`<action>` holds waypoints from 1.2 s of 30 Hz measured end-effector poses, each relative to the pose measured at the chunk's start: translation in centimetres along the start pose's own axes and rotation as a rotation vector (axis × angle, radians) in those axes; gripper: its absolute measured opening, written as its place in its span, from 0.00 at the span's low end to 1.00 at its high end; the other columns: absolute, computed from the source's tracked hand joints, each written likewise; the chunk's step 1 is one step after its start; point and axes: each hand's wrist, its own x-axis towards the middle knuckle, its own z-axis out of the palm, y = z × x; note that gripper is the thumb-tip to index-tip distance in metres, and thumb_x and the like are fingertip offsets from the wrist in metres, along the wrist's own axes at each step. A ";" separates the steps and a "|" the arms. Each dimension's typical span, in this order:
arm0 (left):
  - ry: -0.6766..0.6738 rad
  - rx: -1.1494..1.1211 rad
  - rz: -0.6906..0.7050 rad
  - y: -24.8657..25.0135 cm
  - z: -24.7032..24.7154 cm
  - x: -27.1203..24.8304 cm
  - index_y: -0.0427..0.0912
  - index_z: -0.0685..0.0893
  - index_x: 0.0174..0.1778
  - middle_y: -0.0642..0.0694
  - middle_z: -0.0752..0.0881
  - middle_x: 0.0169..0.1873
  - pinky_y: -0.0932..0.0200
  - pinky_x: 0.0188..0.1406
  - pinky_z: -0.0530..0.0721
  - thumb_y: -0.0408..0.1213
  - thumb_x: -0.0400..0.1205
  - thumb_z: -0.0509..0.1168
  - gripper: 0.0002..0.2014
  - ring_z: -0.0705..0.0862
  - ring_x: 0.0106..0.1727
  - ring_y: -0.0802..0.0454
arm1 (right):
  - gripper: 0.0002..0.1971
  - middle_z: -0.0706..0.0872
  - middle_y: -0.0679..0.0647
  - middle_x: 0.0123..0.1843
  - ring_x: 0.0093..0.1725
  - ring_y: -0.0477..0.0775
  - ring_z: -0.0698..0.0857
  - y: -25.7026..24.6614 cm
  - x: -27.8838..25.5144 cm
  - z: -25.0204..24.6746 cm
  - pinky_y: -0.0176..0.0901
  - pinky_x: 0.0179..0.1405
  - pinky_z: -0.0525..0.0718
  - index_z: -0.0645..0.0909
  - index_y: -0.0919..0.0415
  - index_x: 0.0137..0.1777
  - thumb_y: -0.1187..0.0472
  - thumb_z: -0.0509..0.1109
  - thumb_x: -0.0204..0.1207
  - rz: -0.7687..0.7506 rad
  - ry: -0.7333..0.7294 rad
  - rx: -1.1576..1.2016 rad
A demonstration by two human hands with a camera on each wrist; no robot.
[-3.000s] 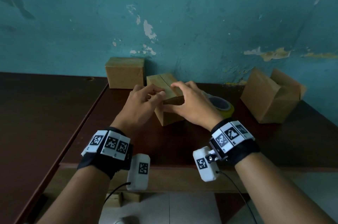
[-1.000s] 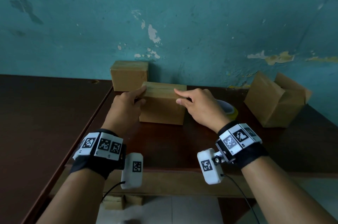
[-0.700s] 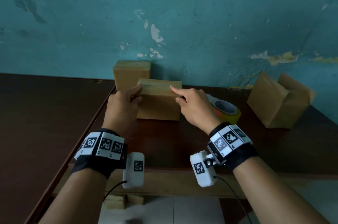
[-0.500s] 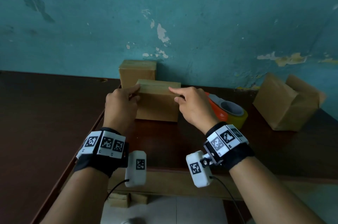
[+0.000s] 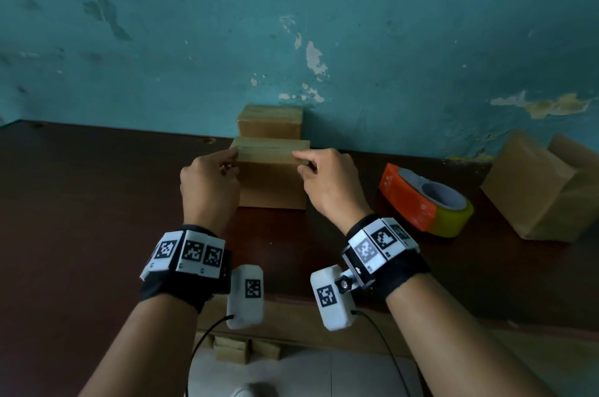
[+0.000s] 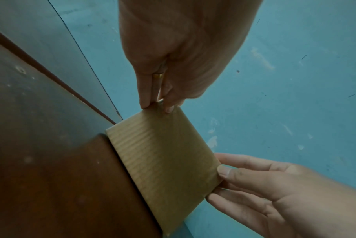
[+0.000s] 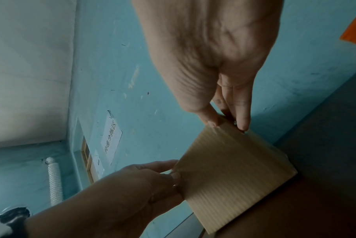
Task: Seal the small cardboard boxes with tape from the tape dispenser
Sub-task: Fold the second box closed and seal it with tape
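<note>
A small closed cardboard box [image 5: 272, 182] stands on the dark wooden table [image 5: 97, 218], its top seam running left to right. My left hand [image 5: 230, 159] pinches its upper left corner and my right hand [image 5: 302, 163] pinches its upper right corner. The left wrist view shows the left hand [image 6: 156, 105] gripping one corner of the box [image 6: 164, 156], with the right hand [image 6: 252, 178] on the other. In the right wrist view the right hand [image 7: 227, 126] pinches the box [image 7: 232, 169]. The orange tape dispenser [image 5: 418, 202] with yellow tape lies to the right, untouched.
A second closed box [image 5: 269, 125] stands right behind the held one, against the teal wall. An open cardboard box [image 5: 544, 189] lies on its side at the far right. More small boxes [image 5: 243, 348] sit on the floor under the table's front edge.
The box was turned square to me and slid back toward the wall, up to the rear box. Both hands shifted from its top to pinching its upper corners.
</note>
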 end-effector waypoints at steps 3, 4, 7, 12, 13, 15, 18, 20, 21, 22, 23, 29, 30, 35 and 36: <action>0.000 0.008 -0.035 -0.5 -0.4 0.5 0.50 0.86 0.76 0.42 0.90 0.60 0.62 0.55 0.80 0.34 0.89 0.66 0.19 0.85 0.49 0.55 | 0.19 0.93 0.57 0.44 0.20 0.34 0.78 -1.1 0.2 0.8 0.23 0.18 0.69 0.83 0.54 0.80 0.64 0.67 0.91 0.001 -0.034 0.045; -0.006 0.013 -0.045 -0.6 -0.6 0.7 0.51 0.84 0.77 0.41 0.90 0.60 0.61 0.53 0.80 0.35 0.89 0.65 0.19 0.84 0.47 0.55 | 0.20 0.89 0.52 0.37 0.20 0.32 0.78 -1.3 0.3 1.2 0.24 0.18 0.70 0.82 0.54 0.81 0.64 0.66 0.91 0.007 -0.044 0.058; -0.055 0.027 -0.076 -0.9 -1.0 1.1 0.53 0.79 0.82 0.39 0.87 0.65 0.55 0.52 0.86 0.32 0.90 0.60 0.24 0.87 0.49 0.51 | 0.21 0.81 0.45 0.28 0.18 0.36 0.77 -1.7 0.6 2.0 0.26 0.17 0.70 0.80 0.54 0.83 0.65 0.64 0.92 0.019 -0.064 0.079; -0.227 0.084 -0.093 -1.2 -1.1 2.2 0.54 0.66 0.89 0.45 0.65 0.89 0.42 0.75 0.81 0.27 0.85 0.55 0.35 0.74 0.81 0.36 | 0.24 0.81 0.46 0.28 0.16 0.38 0.75 -2.2 1.1 2.8 0.27 0.18 0.71 0.75 0.54 0.87 0.66 0.63 0.92 0.046 -0.098 0.102; -0.247 0.088 -0.086 -1.3 -1.0 2.5 0.54 0.64 0.90 0.45 0.63 0.90 0.43 0.78 0.78 0.27 0.84 0.55 0.36 0.71 0.83 0.36 | 0.25 0.81 0.46 0.28 0.16 0.38 0.75 -2.2 1.2 3.0 0.27 0.17 0.70 0.74 0.54 0.87 0.65 0.63 0.91 0.053 -0.103 0.111; -0.271 0.055 -0.082 -1.6 -0.7 3.0 0.55 0.61 0.91 0.45 0.61 0.91 0.47 0.77 0.77 0.26 0.83 0.55 0.39 0.68 0.85 0.37 | 0.26 0.82 0.47 0.29 0.16 0.38 0.75 -2.2 1.5 3.3 0.28 0.17 0.70 0.72 0.54 0.88 0.65 0.63 0.91 0.064 -0.115 0.131; -0.288 -0.016 -0.095 -2.4 0.0 3.8 0.57 0.59 0.91 0.47 0.58 0.91 0.49 0.77 0.76 0.25 0.81 0.56 0.41 0.64 0.88 0.39 | 0.28 0.86 0.50 0.32 0.16 0.37 0.75 -2.0 2.0 3.7 0.28 0.17 0.70 0.69 0.55 0.90 0.65 0.62 0.91 0.071 -0.126 0.146; -0.291 -0.082 -0.095 -2.9 0.6 4.4 0.57 0.58 0.91 0.46 0.56 0.92 0.53 0.80 0.72 0.26 0.82 0.56 0.41 0.60 0.90 0.40 | 0.29 0.86 0.51 0.35 0.18 0.36 0.76 -1.8 2.4 3.9 0.28 0.18 0.71 0.68 0.55 0.91 0.65 0.62 0.90 0.084 -0.139 0.159; -0.293 -0.108 -0.092 -3.0 0.9 4.6 0.56 0.58 0.92 0.46 0.55 0.92 0.62 0.74 0.72 0.25 0.83 0.56 0.40 0.58 0.90 0.42 | 0.29 0.87 0.51 0.37 0.18 0.35 0.77 -1.7 2.6 3.9 0.28 0.19 0.71 0.67 0.54 0.91 0.65 0.62 0.90 0.094 -0.147 0.170; -0.295 -0.129 -0.093 -3.1 1.1 4.7 0.55 0.57 0.92 0.47 0.54 0.92 0.69 0.66 0.71 0.25 0.84 0.56 0.40 0.58 0.91 0.45 | 0.30 0.87 0.52 0.39 0.19 0.35 0.77 -1.6 2.8 4.0 0.28 0.19 0.71 0.66 0.54 0.91 0.65 0.61 0.90 0.102 -0.153 0.182; -0.297 -0.153 -0.095 -3.1 1.3 4.8 0.54 0.57 0.92 0.47 0.53 0.92 0.74 0.60 0.70 0.24 0.84 0.56 0.40 0.58 0.90 0.47 | 0.30 0.88 0.52 0.40 0.19 0.35 0.77 -1.5 3.0 4.1 0.28 0.19 0.72 0.65 0.54 0.92 0.65 0.61 0.90 0.108 -0.159 0.192; -0.311 -0.256 -0.108 -3.1 2.3 5.0 0.54 0.51 0.93 0.48 0.45 0.93 0.56 0.83 0.68 0.22 0.83 0.58 0.43 0.54 0.91 0.50 | 0.35 0.78 0.67 0.83 0.36 0.44 0.84 -0.9 4.0 5.0 0.35 0.37 0.83 0.59 0.52 0.94 0.66 0.62 0.88 0.135 -0.177 0.207; -0.314 -0.266 -0.112 -3.1 2.5 5.0 0.54 0.51 0.93 0.48 0.44 0.93 0.52 0.85 0.67 0.22 0.83 0.58 0.44 0.54 0.91 0.50 | 0.35 0.66 0.67 0.90 0.42 0.49 0.84 -0.8 4.2 5.1 0.39 0.42 0.84 0.58 0.51 0.94 0.66 0.62 0.88 0.136 -0.187 0.205; -0.294 -0.324 -0.119 -2.8 3.0 5.2 0.56 0.50 0.93 0.49 0.41 0.92 0.57 0.70 0.80 0.21 0.83 0.58 0.44 0.63 0.88 0.49 | 0.36 0.55 0.64 0.94 0.41 0.47 0.82 -0.7 4.7 5.1 0.33 0.34 0.79 0.55 0.48 0.95 0.65 0.61 0.88 0.161 -0.220 0.236; -0.291 -0.339 -0.120 -2.8 3.1 5.2 0.56 0.50 0.93 0.49 0.41 0.92 0.61 0.63 0.81 0.21 0.83 0.59 0.45 0.65 0.87 0.49 | 0.37 0.54 0.64 0.95 0.38 0.44 0.81 -0.7 4.7 5.1 0.30 0.30 0.78 0.55 0.48 0.95 0.65 0.61 0.89 0.168 -0.220 0.246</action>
